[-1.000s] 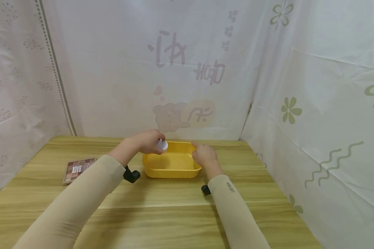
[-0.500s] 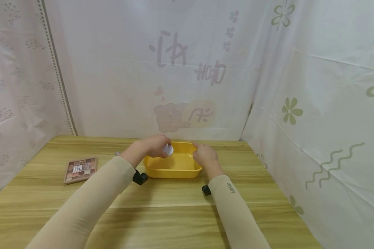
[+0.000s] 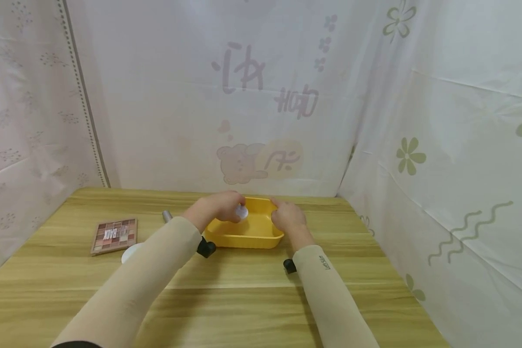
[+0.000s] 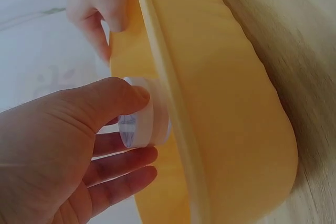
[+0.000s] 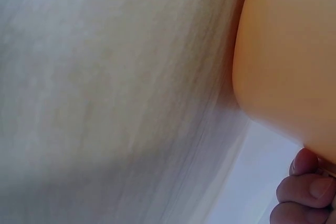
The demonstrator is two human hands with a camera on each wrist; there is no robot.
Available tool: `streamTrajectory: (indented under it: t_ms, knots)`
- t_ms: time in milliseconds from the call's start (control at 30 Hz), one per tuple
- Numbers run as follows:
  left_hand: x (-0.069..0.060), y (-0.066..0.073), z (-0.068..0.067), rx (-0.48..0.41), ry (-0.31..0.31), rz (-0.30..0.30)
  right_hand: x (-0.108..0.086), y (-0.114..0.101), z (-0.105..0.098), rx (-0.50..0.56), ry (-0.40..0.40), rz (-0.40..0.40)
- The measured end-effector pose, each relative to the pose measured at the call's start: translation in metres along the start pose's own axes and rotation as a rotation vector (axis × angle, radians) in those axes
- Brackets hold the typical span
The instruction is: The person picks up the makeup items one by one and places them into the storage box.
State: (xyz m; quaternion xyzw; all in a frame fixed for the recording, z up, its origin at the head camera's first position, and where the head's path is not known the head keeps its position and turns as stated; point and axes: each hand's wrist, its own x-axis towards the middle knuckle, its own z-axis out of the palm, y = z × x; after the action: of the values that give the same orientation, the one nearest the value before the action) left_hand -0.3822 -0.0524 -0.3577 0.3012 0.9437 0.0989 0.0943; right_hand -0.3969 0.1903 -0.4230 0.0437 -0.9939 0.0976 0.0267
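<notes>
L hand (image 3: 223,205), pinching a clear round jar (image 4: 143,121), has shifted right & lower vs. a sec ago; jar's prob. now w/in yellow tub (image 3: 243,241); R hand (image 3: 288,216) grips tub's rim.

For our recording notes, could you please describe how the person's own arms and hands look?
The left sleeve and right sleeve are long, beige fabric; small dark lettering marks the right one. A small black device shows at each wrist. The left hand and right hand wear no gloves.
</notes>
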Motion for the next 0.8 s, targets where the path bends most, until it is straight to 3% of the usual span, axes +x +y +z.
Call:
streamTrajectory:
  t_ms: [433,800]
  knots:
    - [0.015,0.02,0.01,-0.017,-0.024,0.005,-0.001,-0.001,0.001,-0.018,0.002,0.0]
    - [0.024,0.024,0.019,-0.035,-0.019,-0.006,-0.002,-0.005,-0.005,-0.045,0.012,-0.004]
